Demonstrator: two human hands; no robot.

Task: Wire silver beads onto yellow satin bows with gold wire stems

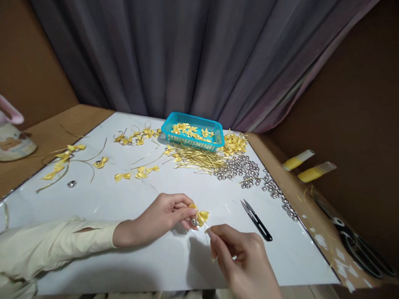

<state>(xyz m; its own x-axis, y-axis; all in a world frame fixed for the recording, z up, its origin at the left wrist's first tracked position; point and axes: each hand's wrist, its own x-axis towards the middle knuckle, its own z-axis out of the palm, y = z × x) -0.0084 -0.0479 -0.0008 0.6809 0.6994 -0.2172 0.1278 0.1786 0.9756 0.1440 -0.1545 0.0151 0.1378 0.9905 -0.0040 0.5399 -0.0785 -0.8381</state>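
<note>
Down at six o'clock over the white tabletop [124,216], I've got the left hand [170,211] pinching a yellow bow [203,216], silver bead [194,221] just beside; the right hand [241,249] grips a thin pale strand [204,223] against it. Black snips [262,228] at five, blue basket [190,142] at twelve!

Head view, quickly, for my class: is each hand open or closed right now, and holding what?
Left hand: closed, pinching a yellow bow, a silver bead at its fingertips.
Right hand: closed, pinching a thin strand at the bow.
</note>
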